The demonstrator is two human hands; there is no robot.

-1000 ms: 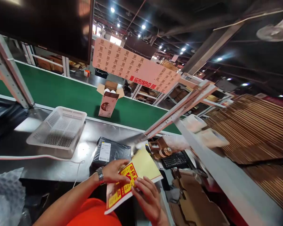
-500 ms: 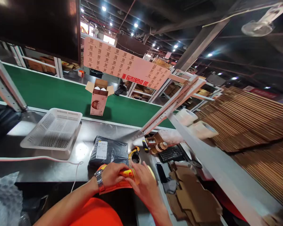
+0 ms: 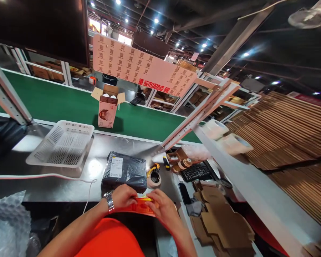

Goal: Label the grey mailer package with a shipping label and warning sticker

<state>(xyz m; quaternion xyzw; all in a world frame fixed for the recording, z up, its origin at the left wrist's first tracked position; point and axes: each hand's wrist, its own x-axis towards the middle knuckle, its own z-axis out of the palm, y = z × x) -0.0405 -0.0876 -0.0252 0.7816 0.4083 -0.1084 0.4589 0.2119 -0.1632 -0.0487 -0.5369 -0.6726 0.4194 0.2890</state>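
Note:
Both of my hands are closed on an orange-red packet point(image 3: 142, 207) with yellow markings, at the near edge of the metal bench. My left hand point(image 3: 123, 197), with a metal watch at the wrist, pinches its upper edge from the left. Fingers and thumb of my right hand point(image 3: 162, 206) grip the same edge from the right. Part of the packet is hidden behind the hands, so its exact kind is unclear. Just beyond them lies a parcel in black plastic point(image 3: 132, 171) with a white label. A tape roll in a yellow-handled dispenser point(image 3: 153, 175) sits right of the parcel.
A white perforated basket point(image 3: 61, 142) stands at left. Beyond it, an open carton point(image 3: 106, 113) rests on the green conveyor point(image 3: 144, 119). At right are a keyboard point(image 3: 196, 172), a phone point(image 3: 184, 193) and flattened cardboard point(image 3: 224, 225). Bubble wrap point(image 3: 8, 228) fills the lower left.
My hands have drawn the packet slightly toward my body and tilted it, and less yellow shows on it. The tape roll is more exposed. On the conveyor the carton has shifted left.

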